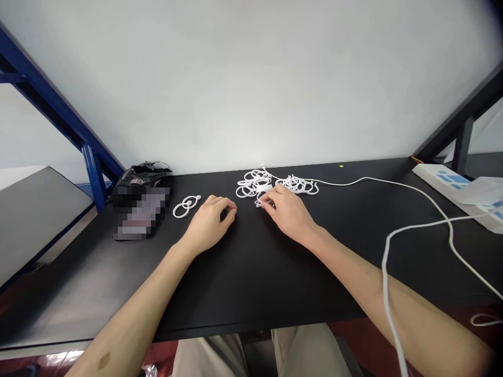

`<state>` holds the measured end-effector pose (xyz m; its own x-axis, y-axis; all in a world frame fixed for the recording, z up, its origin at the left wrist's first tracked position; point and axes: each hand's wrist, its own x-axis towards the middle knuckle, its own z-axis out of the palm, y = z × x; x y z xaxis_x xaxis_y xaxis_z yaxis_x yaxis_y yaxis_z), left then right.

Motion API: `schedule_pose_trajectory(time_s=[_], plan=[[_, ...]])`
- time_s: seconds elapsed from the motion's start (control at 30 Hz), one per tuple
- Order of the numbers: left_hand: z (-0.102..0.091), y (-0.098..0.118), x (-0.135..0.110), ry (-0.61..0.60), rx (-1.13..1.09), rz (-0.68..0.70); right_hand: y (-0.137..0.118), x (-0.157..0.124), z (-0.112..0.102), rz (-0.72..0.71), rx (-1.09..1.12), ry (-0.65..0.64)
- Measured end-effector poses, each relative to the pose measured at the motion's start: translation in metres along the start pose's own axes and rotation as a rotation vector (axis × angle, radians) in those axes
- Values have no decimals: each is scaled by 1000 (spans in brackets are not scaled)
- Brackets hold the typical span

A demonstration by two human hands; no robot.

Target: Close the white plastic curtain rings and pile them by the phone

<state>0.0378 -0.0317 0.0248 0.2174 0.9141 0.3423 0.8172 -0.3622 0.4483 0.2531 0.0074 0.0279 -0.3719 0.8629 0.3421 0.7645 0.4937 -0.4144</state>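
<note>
On the black table, my right hand [288, 212] reaches to the near side of a pile of white plastic rings [251, 189]. Its thumb and fingertips are closed on a white ring [258, 203], mostly hidden behind the fingers. My left hand [212, 219] rests on the table left of the pile, fingers curled, with the tips of thumb and forefinger close together and nothing visible between them. Just left of it lie a few linked-looking white rings [182, 209] with small round tabs, apart from the pile.
A black plastic bag [143, 175] with a blurred-out item sits at the left. A white cable [416, 186] runs from behind the pile to the right, and another strand crosses above my right forearm. A white box [428, 172] is at far right; a blue frame [90, 167] stands left.
</note>
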Motion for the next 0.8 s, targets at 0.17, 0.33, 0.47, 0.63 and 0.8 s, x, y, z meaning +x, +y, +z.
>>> schedule_pose_trajectory(time_s=[0.17, 0.33, 0.47, 0.63, 0.8], plan=[[-5, 0, 0, 47, -34, -25, -9, -2, -1, -88, 141, 35], [-5, 1, 1, 56, -107, -84, -17, -8, 2, -209, 266, -22], [-2, 0, 1, 65, -140, -98, -19, -9, 3, -259, 320, -41], [-4, 0, 2, 114, -130, -112, -20, -10, 2, -265, 338, -62], [-6, 0, 3, 132, -132, -183, -24, -11, 1, -236, 366, -91]])
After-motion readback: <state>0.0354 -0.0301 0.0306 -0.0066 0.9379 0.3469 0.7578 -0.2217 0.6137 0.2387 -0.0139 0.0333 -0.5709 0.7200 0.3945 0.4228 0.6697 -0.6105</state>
